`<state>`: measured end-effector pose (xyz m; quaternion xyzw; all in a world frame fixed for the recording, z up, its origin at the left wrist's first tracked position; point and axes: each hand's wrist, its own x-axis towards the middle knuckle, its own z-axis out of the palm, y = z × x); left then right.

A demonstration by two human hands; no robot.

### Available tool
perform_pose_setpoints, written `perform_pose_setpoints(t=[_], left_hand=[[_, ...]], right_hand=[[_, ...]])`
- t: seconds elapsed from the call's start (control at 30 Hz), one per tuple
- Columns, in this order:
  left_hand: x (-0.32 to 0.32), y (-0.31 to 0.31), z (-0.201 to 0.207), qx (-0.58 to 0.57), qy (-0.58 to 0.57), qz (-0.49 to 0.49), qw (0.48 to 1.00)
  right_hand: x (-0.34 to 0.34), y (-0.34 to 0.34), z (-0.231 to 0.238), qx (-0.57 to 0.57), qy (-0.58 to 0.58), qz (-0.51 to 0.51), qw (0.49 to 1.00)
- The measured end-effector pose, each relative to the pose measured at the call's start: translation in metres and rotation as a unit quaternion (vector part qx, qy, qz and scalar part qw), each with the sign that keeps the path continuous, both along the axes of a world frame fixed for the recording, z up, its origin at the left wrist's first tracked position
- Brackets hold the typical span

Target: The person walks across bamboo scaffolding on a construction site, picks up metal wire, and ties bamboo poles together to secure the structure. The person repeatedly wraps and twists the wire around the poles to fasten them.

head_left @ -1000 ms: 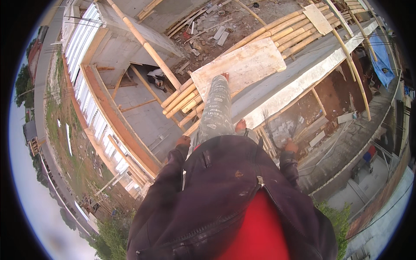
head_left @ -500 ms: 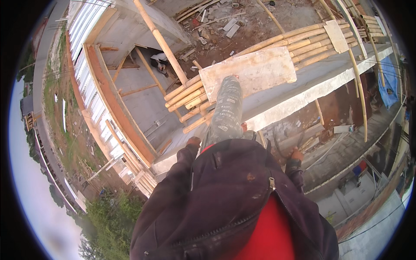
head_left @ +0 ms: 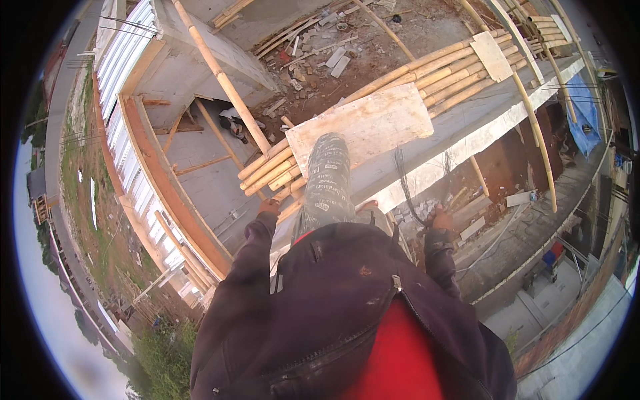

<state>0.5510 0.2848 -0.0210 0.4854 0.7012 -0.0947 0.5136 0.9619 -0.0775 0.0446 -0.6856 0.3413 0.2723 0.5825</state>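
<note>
My right hand (head_left: 438,219) hangs low on the right, its fingers curled around a bundle of thin dark wires (head_left: 404,183). The wires fan out ahead of the hand, above the lower ground. On the left, my left hand (head_left: 269,207) is beside the cut ends of the bamboo poles (head_left: 270,175); its fingers are too small and blurred to read, and whether it touches a pole is unclear. In front of me, my leg in dark patterned trousers reaches onto a pale flat board (head_left: 383,120) laid across the poles.
A white concrete ledge (head_left: 460,155) runs to the far right, with a drop beyond it. An upright bamboo pole (head_left: 220,73) rises ahead. Wooden formwork (head_left: 160,173) borders the left opening. Another person (head_left: 233,123) is on the level below. A blue tarp (head_left: 581,117) hangs right.
Both my hands have come forward, the right raising the wires further into view. The board and bamboo poles have shifted left and slightly lower in view.
</note>
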Motion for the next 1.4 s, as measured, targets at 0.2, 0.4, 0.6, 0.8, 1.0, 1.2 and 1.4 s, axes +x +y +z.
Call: perform_pose_setpoints(t=[0.2, 0.4, 0.6, 0.8, 1.0, 1.2, 1.4], left_hand=[[-0.004, -0.085, 0.016, -0.002, 0.023, -0.056, 0.998], [-0.050, -0.127, 0.012, -0.058, 0.077, -0.087, 0.992], [-0.037, -0.109, 0.009, -0.075, 0.101, -0.154, 0.980], [0.047, -0.034, -0.011, -0.096, 0.060, -0.131, 0.985], [0.162, 0.064, -0.018, -0.068, -0.041, -0.081, 0.994], [0.230, 0.127, -0.009, -0.028, -0.075, -0.086, 0.993], [0.249, 0.177, -0.019, -0.069, -0.101, -0.057, 0.991]], right_hand=[[-0.014, -0.053, 0.004, -0.015, -0.050, -0.010, 0.999], [-0.030, -0.105, -0.001, -0.079, 0.009, -0.070, 0.994], [-0.029, -0.112, -0.008, -0.101, 0.036, -0.124, 0.987], [-0.010, -0.093, -0.004, -0.144, 0.026, -0.150, 0.978], [0.031, -0.048, 0.003, -0.135, 0.022, -0.133, 0.982], [0.070, -0.008, 0.039, -0.147, -0.014, -0.087, 0.985], [0.104, 0.023, 0.062, -0.174, -0.033, -0.096, 0.979]])
